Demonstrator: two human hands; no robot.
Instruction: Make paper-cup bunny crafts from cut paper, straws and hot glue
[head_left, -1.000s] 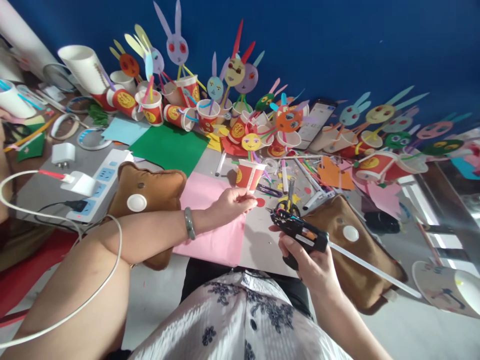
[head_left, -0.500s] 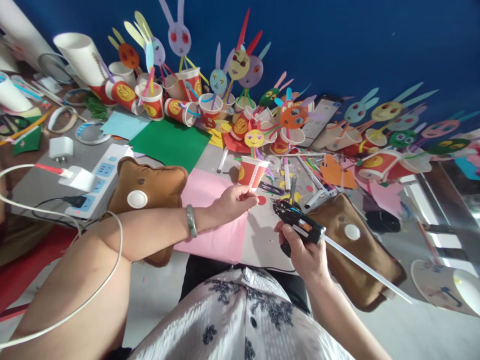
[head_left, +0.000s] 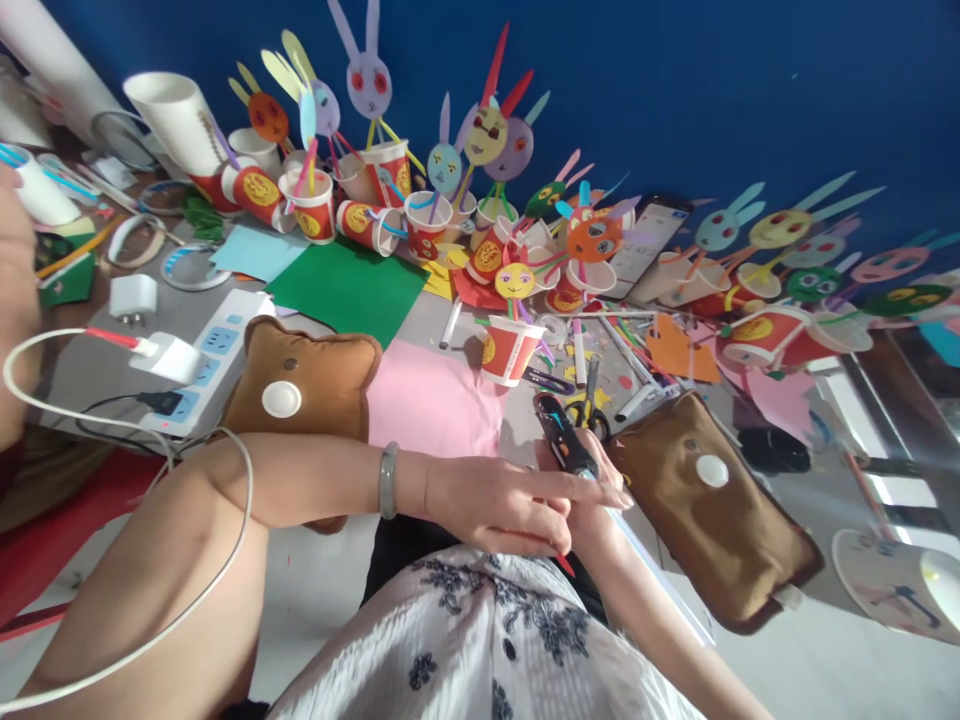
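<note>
**Left hand [head_left: 510, 505] has swung back over the right hand [head_left: 606, 462]**

Brown pouches [head_left: 697, 540] lie to either side of them. Gripped in the right is a black glue gun [head_left: 559, 435], nose pointing away from the wearer, its rear crossed by the left. Near that nose, yet apart, a red-and-white paper cup [head_left: 511, 352] stands upright. Smallest, a red scrap [head_left: 565, 566] pokes from the left's curled grasp, which holds it.

glue gun [head_left: 563, 436] partly hidden by left hand [head_left: 499, 503], phone screen [head_left: 651, 243] unreadably blurred
</note>
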